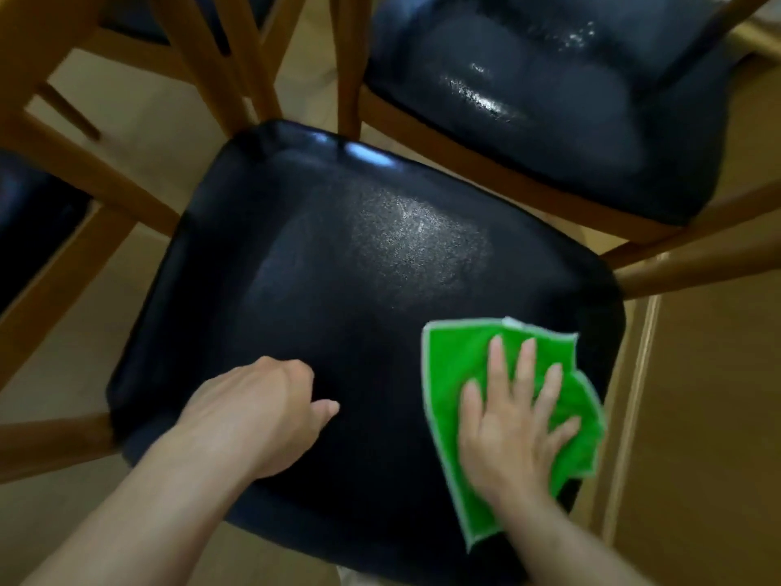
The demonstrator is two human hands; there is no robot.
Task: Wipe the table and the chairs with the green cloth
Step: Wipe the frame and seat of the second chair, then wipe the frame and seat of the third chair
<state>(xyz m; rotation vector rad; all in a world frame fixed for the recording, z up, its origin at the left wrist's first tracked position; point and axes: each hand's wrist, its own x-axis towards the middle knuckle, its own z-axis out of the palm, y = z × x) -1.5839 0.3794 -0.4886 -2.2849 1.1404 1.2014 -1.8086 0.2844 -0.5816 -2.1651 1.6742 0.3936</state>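
A chair with a glossy dark blue padded seat (338, 268) and a light wooden frame fills the middle of the view. The green cloth (448, 365) lies folded on the seat's near right corner. My right hand (511, 420) presses flat on the cloth with straight, spread fingers. My left hand (258, 408) hovers over or rests on the seat's near left part, fingers curled under with nothing in them and the thumb pointing right.
A second dark blue chair (549, 99) stands at the upper right, its wooden frame close to the first chair. More wooden chair legs and rails (211, 57) cross the upper left, with another dark seat (25, 213) at the left edge. Beige floor lies below.
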